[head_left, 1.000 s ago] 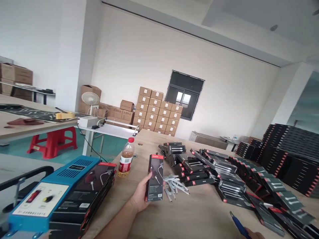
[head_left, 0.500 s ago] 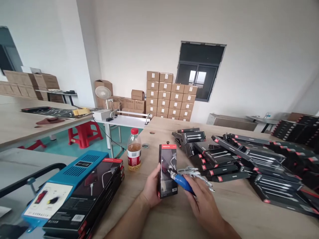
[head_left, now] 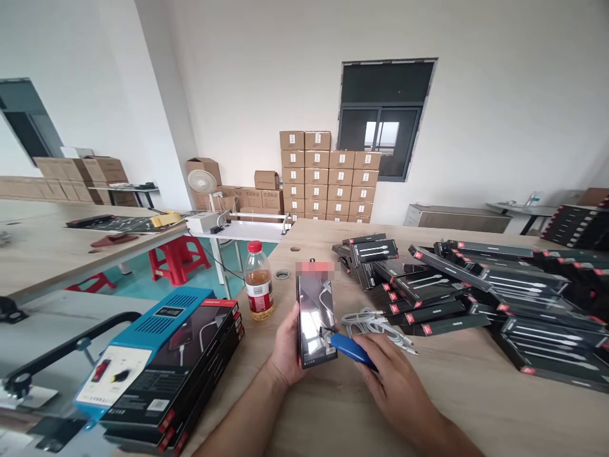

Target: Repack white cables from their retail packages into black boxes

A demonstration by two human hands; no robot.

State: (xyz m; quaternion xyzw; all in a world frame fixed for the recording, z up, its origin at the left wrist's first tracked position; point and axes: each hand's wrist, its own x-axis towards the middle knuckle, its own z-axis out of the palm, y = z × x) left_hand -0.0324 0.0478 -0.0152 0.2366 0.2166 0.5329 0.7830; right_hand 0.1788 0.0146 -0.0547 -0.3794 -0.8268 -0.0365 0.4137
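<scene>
My left hand is closed around the left side of a black cable box, held tilted up above the table. A phone and a white cable are printed on its face, under a red top band. My right hand grips blue-handled pliers. Their small dark tip lies against or just in front of the lower right of the box face; exact contact cannot be made out. Just beyond my right hand, a bundle of grey-white cables lies on the table.
A pile of black cable boxes spreads over the right side. At left, similar boxes are stacked against a blue sealing machine. A red-capped drink bottle and a tape roll stand beyond my left hand.
The view has shifted slightly. The box in my left hand has tilted back, and its face now catches a bright reflection. The pliers stay at its lower right.
</scene>
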